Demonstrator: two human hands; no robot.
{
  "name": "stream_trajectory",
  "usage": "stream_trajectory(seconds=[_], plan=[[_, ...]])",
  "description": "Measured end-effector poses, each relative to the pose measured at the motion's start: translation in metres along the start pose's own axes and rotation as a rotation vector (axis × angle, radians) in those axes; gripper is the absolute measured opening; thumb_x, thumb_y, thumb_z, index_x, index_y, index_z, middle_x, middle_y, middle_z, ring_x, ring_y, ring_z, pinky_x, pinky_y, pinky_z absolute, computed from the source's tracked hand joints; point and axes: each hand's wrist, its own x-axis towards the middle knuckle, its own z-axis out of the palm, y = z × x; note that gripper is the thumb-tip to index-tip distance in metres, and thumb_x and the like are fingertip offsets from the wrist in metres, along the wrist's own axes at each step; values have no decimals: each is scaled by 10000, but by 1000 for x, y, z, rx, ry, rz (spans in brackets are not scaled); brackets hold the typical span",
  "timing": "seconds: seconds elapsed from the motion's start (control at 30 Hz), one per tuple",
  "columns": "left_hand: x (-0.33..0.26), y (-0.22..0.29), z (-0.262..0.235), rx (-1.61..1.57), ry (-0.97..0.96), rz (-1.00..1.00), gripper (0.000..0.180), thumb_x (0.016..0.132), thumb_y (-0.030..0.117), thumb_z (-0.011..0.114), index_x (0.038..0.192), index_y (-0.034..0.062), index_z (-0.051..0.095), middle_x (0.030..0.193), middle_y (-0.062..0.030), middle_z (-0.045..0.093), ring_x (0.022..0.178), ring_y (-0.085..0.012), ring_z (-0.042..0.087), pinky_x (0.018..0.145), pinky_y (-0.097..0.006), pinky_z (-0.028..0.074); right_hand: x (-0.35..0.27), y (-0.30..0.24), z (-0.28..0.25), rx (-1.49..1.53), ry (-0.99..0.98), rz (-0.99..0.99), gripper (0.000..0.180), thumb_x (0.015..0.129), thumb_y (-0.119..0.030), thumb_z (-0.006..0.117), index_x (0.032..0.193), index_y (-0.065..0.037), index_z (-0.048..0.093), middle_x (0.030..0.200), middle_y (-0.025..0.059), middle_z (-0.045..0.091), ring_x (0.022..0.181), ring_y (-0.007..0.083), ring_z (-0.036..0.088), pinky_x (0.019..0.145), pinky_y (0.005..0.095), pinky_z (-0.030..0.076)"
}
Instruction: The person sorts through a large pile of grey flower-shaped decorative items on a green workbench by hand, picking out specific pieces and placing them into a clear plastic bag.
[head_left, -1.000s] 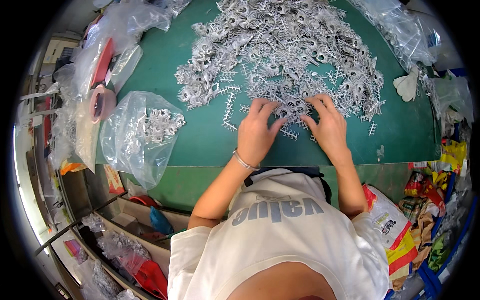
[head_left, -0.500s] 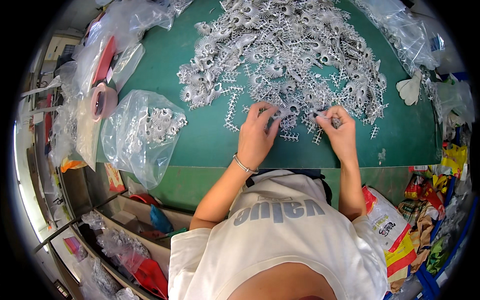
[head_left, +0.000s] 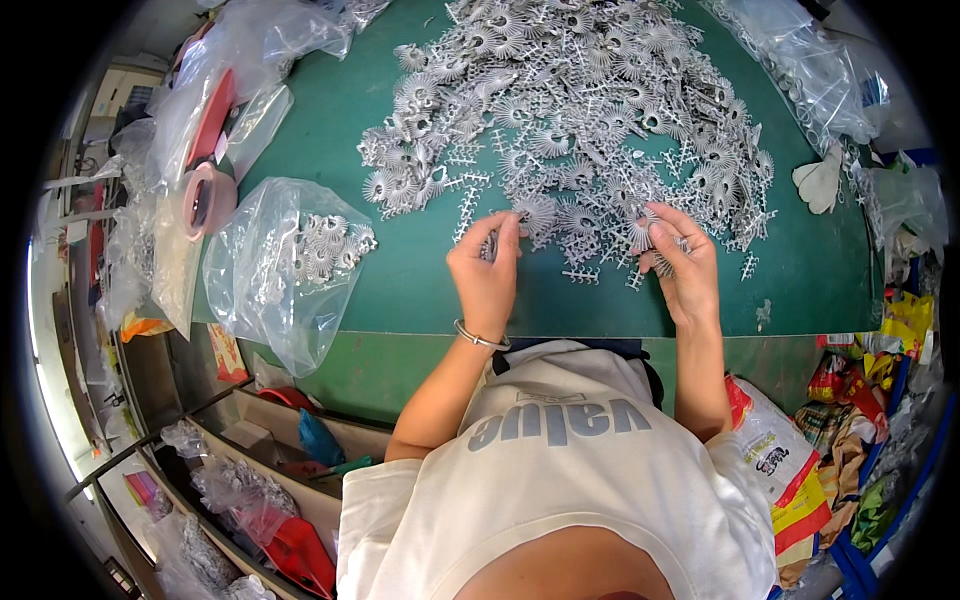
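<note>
A big heap of silvery fan-shaped metal pieces (head_left: 580,110), mixed with small comb-like strips, covers the far middle of the green table. At its near edge, my left hand (head_left: 486,275) pinches one fan-shaped piece (head_left: 536,214) between thumb and forefinger. Another grey piece (head_left: 488,246) shows within its curled fingers. My right hand (head_left: 690,275) is closed on fan-shaped pieces (head_left: 668,258), with one more at its fingertips. Between the hands lie loose fan-shaped pieces and a short comb-like strip (head_left: 580,275).
Left on the table (head_left: 420,290) lies a clear plastic bag (head_left: 270,290) with several silvery pieces. Beyond it are a tape roll (head_left: 208,200) and a red strip-shaped object (head_left: 210,118). More clear bags (head_left: 800,60) lie far right, near a whitish flat piece (head_left: 820,182).
My left hand has drawn back slightly to the left, a fan-shaped piece now at its fingertips. My right hand has turned, showing more of the pieces it holds.
</note>
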Motion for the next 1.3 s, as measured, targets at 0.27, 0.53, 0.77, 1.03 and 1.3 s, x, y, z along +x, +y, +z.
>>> stream_trajectory(seconds=[0.27, 0.53, 0.77, 1.03, 1.3], plan=[[4, 4, -6, -389, -148, -237, 194, 869, 122, 553, 908, -61, 606, 700, -94, 591, 576, -109, 498, 548, -214, 401, -8, 0, 12, -322, 18, -176, 236, 805, -15, 591, 1037, 26, 584, 904, 133, 640, 695, 140, 599, 553, 234, 471], [-2, 10, -8, -441, -213, -289, 244, 886, 180, 536, 925, -53, 600, 742, -90, 599, 569, -115, 499, 540, -230, 403, -5, 12, 16, -821, 107, -581, 177, 781, 16, 595, 957, 13, 618, 832, 106, 662, 661, 127, 612, 582, 251, 478], [-4, 16, -7, -537, -229, -380, 269, 899, 226, 515, 903, -27, 606, 780, -70, 604, 580, -109, 503, 543, -235, 416, -7, -4, 24, -865, 150, -618, 133, 767, 5, 609, 898, -3, 630, 767, 137, 639, 629, 169, 619, 582, 279, 470], [-6, 15, -2, -637, -246, -449, 271, 908, 233, 494, 896, -19, 591, 806, -81, 614, 648, -136, 571, 559, -233, 469, -2, -2, 15, -417, 48, -223, 127, 826, -47, 586, 924, 24, 546, 776, 91, 607, 574, 142, 588, 453, 199, 398], [-10, 6, 8, -811, -338, -610, 231, 864, 150, 559, 1028, -12, 554, 792, -69, 588, 662, -140, 568, 556, -244, 468, -9, 8, 26, 24, -81, 34, 114, 861, -55, 531, 947, 1, 482, 767, 110, 599, 611, 178, 601, 454, 223, 414]])
